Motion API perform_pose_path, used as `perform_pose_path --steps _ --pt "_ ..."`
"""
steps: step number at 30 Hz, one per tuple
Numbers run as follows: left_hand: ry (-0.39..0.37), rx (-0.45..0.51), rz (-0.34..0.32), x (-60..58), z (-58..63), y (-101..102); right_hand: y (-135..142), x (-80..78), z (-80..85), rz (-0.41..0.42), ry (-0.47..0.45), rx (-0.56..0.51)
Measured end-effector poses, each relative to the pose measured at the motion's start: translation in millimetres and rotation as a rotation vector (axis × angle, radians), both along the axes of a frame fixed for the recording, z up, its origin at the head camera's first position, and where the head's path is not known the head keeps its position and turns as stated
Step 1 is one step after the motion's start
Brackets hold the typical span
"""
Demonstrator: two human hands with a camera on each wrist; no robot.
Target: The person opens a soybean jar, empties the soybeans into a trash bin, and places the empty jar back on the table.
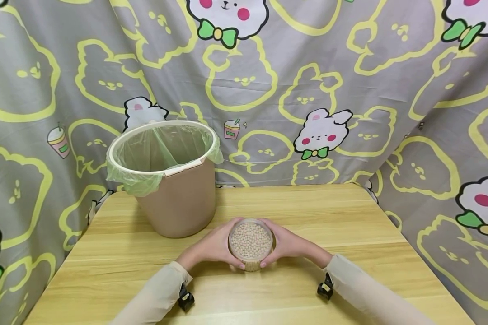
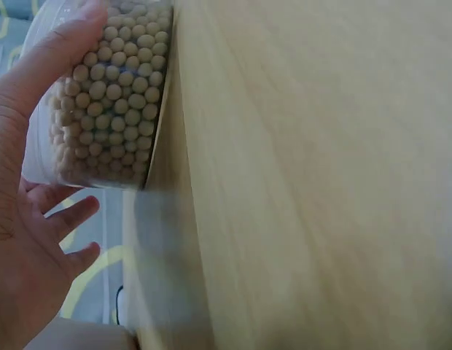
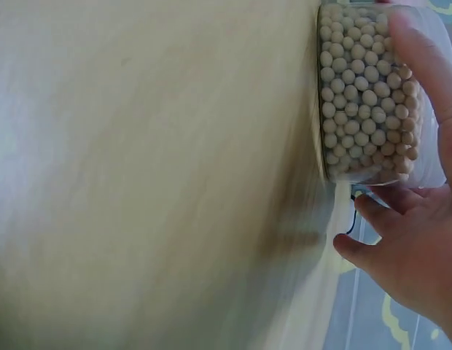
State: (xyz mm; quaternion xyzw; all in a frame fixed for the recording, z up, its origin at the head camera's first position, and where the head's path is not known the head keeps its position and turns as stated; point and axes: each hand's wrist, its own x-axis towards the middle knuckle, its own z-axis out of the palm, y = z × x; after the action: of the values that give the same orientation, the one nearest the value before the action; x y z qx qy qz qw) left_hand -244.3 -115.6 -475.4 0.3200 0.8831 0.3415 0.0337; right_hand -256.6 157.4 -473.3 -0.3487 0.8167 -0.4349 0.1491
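Observation:
A clear round jar [image 1: 251, 241] full of small beige balls stands upright at the middle of the table [image 1: 293, 293]. My left hand [image 1: 217, 243] grips its left side, thumb toward me and fingers round the back. On the opposite side my right hand [image 1: 286, 243] holds it the same way. In the left wrist view the jar [image 2: 113, 102] shows its balls through the wall, with the thumb along its upper part. The right wrist view has the jar [image 3: 368, 95] with its base right at the wood and the lower fingers spread below the grip.
A brown trash bin [image 1: 179, 198] lined with a green plastic bag [image 1: 142, 180] stands at the back left of the table, beyond my left hand. Behind it hangs a grey curtain [image 1: 260, 158] with cartoon bears. Black wrist straps [image 1: 185, 298] sit by both cuffs.

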Motion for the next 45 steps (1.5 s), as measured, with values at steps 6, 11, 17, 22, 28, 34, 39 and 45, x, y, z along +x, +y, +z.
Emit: perform_pose_path --steps 6,11,17,22,28,34,39,45 --pt "0.063 0.002 0.035 -3.3 1.1 2.1 -1.5 -1.6 0.8 -0.027 0.052 -0.004" --pt "0.027 0.054 0.055 -3.6 6.4 3.0 -0.7 -5.0 3.2 -0.033 0.045 -0.059" --pt "-0.032 0.216 0.071 -4.3 30.2 6.1 0.2 -10.4 17.8 -0.011 0.008 -0.204" --pt "0.009 0.314 0.032 -5.7 57.9 11.5 -2.3 -11.4 35.4 0.038 -0.029 -0.391" --pt "0.046 0.409 -0.023 -10.9 91.4 20.3 -6.4 -14.4 67.1 0.058 -0.021 -0.546" --pt "0.019 0.481 -0.045 -15.3 109.0 26.6 -6.9 -15.4 90.0 0.011 0.020 -0.553" --pt "-0.041 0.574 -0.060 -18.2 113.6 29.8 -9.4 -11.6 97.7 -0.051 0.049 -0.574" --pt "-0.042 0.595 -0.025 -20.6 118.3 30.3 -14.5 -11.6 102.1 -0.083 0.033 -0.597"
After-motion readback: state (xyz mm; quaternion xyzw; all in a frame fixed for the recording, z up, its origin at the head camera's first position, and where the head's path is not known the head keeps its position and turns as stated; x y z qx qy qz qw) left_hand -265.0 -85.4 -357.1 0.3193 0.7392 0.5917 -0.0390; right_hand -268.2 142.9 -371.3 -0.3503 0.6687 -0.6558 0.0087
